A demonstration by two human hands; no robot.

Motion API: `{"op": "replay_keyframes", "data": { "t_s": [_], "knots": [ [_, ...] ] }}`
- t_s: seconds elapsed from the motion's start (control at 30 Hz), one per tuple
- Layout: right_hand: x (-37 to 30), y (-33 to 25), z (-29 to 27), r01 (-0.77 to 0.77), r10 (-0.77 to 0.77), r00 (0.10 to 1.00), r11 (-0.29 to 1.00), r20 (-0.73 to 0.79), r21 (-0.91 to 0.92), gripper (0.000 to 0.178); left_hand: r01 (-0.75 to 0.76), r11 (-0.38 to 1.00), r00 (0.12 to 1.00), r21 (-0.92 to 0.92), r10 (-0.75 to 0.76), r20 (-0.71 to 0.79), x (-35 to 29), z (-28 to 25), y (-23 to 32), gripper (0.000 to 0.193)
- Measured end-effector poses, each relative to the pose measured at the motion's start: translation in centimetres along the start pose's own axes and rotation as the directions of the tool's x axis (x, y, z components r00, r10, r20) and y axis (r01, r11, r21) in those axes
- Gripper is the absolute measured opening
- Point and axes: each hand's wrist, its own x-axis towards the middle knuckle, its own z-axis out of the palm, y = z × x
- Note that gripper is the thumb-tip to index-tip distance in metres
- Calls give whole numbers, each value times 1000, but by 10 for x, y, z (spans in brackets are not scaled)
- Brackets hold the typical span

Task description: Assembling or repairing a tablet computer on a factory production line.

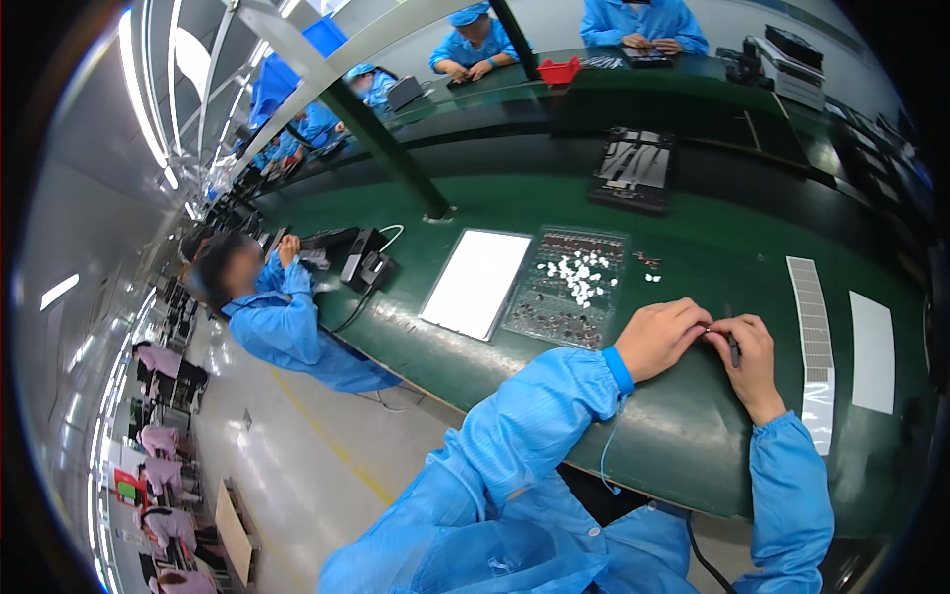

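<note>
Over the green bench, my left hand (662,339) and my right hand (747,356) meet with fingertips pinched together. A tiny coppery part (707,330) shows between them; its kind is too small to make out. In my right hand there is also a dark slim tool (733,348), mostly hidden by the fingers. A blue band (618,370) with a cord circles my left wrist. Left of my hands lies a clear plastic tray (527,315) with rows of small dark parts, and a pile of small white pieces (579,274) on it. A few reddish parts (646,260) lie beside the tray.
A white sheet (477,282) lies left of the tray. To the right are a label strip (810,317) and a white card (872,351). A black tray (633,170) sits farther back. A green post (391,158) rises from the bench. A co-worker (282,307) sits at left.
</note>
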Motion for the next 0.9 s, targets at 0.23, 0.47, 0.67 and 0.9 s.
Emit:
{"op": "replay_keyframes", "data": {
  "t_s": [0.23, 0.47, 0.67, 0.9],
  "knots": [
    [-1, 2, 0, 10, -11, 1000, 1000, -28, -29, 15, 29, 999, 1000, 26, -29, -2, -3, 4, -5, 9],
    [-3, 4, -1, -109, 108, 993, 994, -44, -25, 16, 221, 969, 975, -106, -216, 61, -5, 8, -8, 10],
    [-1, 2, 0, -104, 103, 993, 995, -55, -12, 16, 264, 954, 964, -143, -256, 72, -5, 9, -9, 11],
    [0, -2, -1, -93, 93, 992, 996, -87, 4, 17, 374, 791, 926, -484, -349, 146, -5, 11, -20, 25]
  ]
}}
